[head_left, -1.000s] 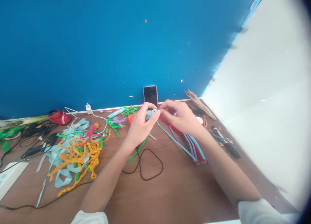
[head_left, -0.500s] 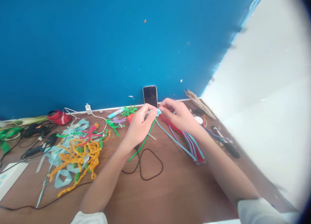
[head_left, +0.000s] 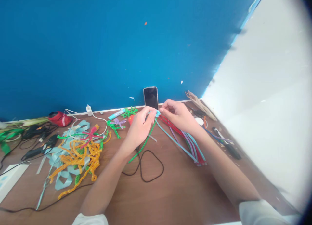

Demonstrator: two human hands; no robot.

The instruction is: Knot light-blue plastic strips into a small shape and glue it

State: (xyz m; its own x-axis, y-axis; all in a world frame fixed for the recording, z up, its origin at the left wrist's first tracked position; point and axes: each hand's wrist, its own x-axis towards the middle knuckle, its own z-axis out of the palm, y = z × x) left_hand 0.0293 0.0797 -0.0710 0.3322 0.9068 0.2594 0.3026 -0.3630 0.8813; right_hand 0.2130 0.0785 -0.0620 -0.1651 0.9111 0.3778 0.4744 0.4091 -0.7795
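A small curled piece of light blue pipe cleaner [head_left: 158,113] sits between my two hands above the back of the table. My left hand [head_left: 141,123] is closed, pinching its left side between thumb and fingers. With thumb and forefinger drawn together, my right hand [head_left: 179,116] grips the piece at its right side. One light blue strand [head_left: 173,139] slants down to the right below my hands. Under my right wrist lies a bundle of red, purple and blue pipe cleaners [head_left: 194,148]. A green pipe cleaner [head_left: 146,141] runs down beside my left hand.
A phone [head_left: 151,97] leans against the blue wall. Orange pipe cleaners [head_left: 83,153] and pale blue ribbon [head_left: 63,180] are heaped at left. A black cable loop [head_left: 152,180] lies in front of my hands; a marker [head_left: 220,134] is at right, a white power strip [head_left: 12,179] at far left.
Both hands stay nearly in place around the light blue pipe cleaner. The left fingertips have shifted slightly left and down, leaving a little more of the curled piece showing.
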